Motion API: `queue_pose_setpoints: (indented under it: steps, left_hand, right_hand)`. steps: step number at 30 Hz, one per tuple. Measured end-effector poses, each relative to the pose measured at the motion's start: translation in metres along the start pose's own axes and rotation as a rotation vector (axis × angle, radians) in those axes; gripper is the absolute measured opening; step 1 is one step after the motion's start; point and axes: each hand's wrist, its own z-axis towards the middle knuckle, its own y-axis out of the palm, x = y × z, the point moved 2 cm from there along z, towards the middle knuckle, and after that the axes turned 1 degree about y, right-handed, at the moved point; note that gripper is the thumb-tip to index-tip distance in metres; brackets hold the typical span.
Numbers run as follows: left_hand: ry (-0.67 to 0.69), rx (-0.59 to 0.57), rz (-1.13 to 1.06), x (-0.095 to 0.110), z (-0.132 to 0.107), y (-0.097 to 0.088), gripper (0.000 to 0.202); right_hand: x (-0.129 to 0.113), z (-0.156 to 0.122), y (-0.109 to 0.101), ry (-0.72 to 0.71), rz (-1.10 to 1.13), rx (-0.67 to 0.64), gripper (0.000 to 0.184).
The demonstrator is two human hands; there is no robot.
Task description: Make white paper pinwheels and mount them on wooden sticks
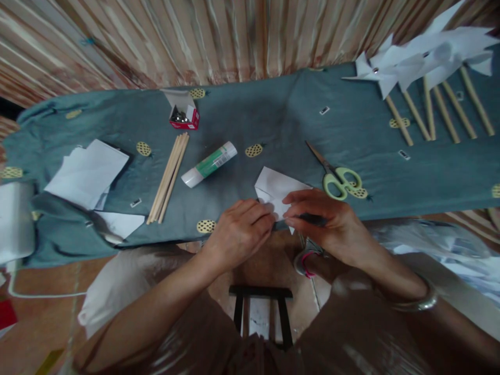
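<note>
At the front edge of the cloth-covered table, a small folded piece of white paper (279,183) is pinched between my two hands. My left hand (244,229) has its fingers curled closed on the paper's left side. On the other side, the thumb and fingers of my right hand (324,216) grip the paper's right part. Just beyond my right hand lie scissors (339,179) with light green handles, their blades pointing away to the left. A glue stick (211,164) with a green and white label rests on its side beyond my left hand.
Several wooden sticks (167,179) lie left of the glue stick, below an open red box (184,117) of small metal pieces. White paper sheets (88,172) sit farther left. Several paper pinwheels (425,57) on sticks lie at the far right. A white device (15,221) stands at the left edge.
</note>
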Motion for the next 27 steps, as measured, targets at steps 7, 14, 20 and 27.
queue_pose_setpoints:
  steps: [7, 14, 20, 27]
  left_hand:
    - [-0.072, 0.001, -0.054, -0.001, 0.000, 0.001, 0.021]
    - [-0.022, 0.001, -0.129, -0.001, -0.001, 0.000, 0.019]
    - [-0.052, 0.029, -0.167, -0.002, -0.002, 0.003, 0.017]
    - [-0.090, 0.039, -0.218, -0.004, -0.003, 0.006, 0.018]
  right_hand:
    - [-0.001, 0.007, 0.008, 0.022, -0.046, 0.104, 0.009]
    - [-0.004, 0.010, 0.011, 0.009, -0.149, 0.143, 0.010]
    - [-0.006, 0.010, 0.013, 0.001, -0.184, 0.167, 0.010]
    - [-0.007, 0.010, 0.012, 0.030, -0.187, 0.170, 0.007]
